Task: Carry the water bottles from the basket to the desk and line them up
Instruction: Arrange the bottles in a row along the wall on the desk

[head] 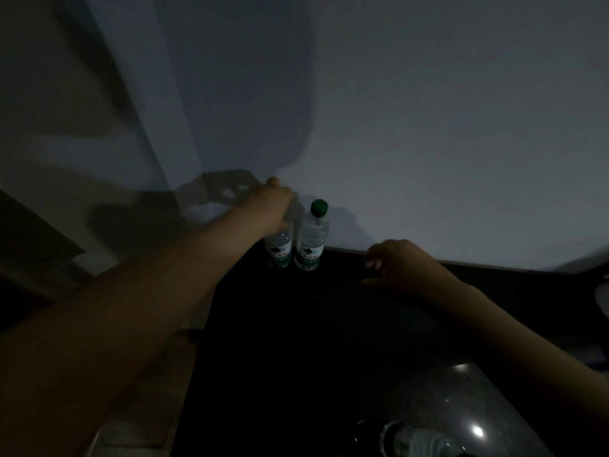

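Observation:
Two clear water bottles with green labels stand side by side at the back of the dark desk (pixel 296 324), close to the wall. My left hand (pixel 267 206) grips the top of the left bottle (pixel 278 249) and hides its cap. The right bottle (pixel 311 239) stands free with its green cap showing. My right hand (pixel 398 262) hovers over the desk to the right of the bottles, fingers loosely curled, holding nothing. The basket is not in view.
A pale wall (pixel 428 127) rises right behind the bottles. A shiny object (pixel 418 440) lies at the near desk edge, bottom right. The desk's left edge (pixel 194 331) drops to a dim floor. The scene is very dark.

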Demonstrator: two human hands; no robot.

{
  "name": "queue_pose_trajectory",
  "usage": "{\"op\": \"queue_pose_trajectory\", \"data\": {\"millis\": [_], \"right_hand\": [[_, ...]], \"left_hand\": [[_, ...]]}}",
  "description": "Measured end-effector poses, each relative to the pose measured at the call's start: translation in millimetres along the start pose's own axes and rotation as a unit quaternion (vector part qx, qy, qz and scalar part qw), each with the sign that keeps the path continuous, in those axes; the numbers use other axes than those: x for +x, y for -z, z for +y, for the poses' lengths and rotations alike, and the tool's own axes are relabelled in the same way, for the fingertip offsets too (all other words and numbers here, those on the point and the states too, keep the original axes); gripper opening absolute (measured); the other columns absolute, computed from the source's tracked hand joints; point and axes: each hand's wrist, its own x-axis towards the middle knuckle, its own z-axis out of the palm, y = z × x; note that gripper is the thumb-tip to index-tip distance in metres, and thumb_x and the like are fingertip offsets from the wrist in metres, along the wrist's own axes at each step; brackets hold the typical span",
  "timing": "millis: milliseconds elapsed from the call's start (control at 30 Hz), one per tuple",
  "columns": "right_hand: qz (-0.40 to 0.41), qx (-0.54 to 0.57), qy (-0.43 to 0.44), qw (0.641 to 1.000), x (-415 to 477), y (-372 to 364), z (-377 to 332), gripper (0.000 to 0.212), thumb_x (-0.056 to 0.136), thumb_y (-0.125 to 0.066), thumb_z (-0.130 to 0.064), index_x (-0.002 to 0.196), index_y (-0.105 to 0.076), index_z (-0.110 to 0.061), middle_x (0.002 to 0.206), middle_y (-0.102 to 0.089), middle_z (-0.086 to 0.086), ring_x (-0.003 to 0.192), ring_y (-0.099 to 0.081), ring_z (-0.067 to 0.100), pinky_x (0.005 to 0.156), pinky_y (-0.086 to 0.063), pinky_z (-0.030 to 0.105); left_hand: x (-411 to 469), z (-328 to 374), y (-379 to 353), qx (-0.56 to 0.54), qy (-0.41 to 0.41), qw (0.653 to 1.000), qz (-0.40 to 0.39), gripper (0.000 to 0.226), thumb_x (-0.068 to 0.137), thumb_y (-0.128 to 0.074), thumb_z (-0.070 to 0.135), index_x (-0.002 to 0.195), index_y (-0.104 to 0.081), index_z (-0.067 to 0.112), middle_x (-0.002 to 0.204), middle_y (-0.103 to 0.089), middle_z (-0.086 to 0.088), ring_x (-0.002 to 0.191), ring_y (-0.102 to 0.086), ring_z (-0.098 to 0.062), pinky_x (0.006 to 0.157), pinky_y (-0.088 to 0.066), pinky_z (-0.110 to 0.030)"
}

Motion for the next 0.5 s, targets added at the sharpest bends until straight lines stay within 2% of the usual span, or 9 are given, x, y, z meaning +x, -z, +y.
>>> {"op": "queue_pose_trajectory", "data": {"millis": [133,300,367,500], "right_hand": [[0.005,0.028,-0.009,1.000,-44,-4,6,0.037,0.082,-0.072,-0.029,0.114,-0.063,-0.013,0.112,-0.065,0.005,0.101,-0.061,0.018,0.088,-0.051,0.032],[0.021,0.052,-0.009,0.998,-98,-19,19,0.036,0.080,-0.072,-0.033,0.111,-0.064,-0.018,0.107,-0.062,0.000,0.094,-0.061,0.013,0.082,-0.051,0.027],[0.030,0.051,-0.009,0.998,-118,-24,24,0.034,0.079,-0.072,-0.034,0.109,-0.064,-0.019,0.104,-0.062,-0.001,0.090,-0.060,0.012,0.079,-0.051,0.026],[0.037,0.043,-0.016,0.998,-157,-35,35,0.031,0.079,-0.072,-0.034,0.106,-0.065,-0.020,0.101,-0.062,-0.001,0.087,-0.060,0.012,0.078,-0.050,0.026]], "left_hand": [[-35,19,6,-0.012,-0.025,0.999,0.028,0.039,0.085,-0.060,0.025,0.117,-0.052,0.005,0.121,-0.048,-0.020,0.108,-0.053,-0.039,0.088,-0.046,-0.039],[-92,55,0,-0.082,-0.073,0.993,0.041,0.022,0.081,-0.066,0.024,0.097,-0.055,0.013,0.112,-0.057,-0.015,0.098,-0.057,-0.030,0.070,-0.037,-0.028],[-110,72,-8,-0.083,-0.084,0.993,0.029,0.029,0.081,-0.067,0.028,0.103,-0.057,0.012,0.110,-0.058,-0.010,0.099,-0.057,-0.027,0.075,-0.042,-0.029],[-145,109,-24,-0.099,-0.115,0.988,-0.009,0.040,0.081,-0.066,0.033,0.115,-0.058,0.014,0.113,-0.056,-0.007,0.101,-0.056,-0.024,0.087,-0.049,-0.039]]}}
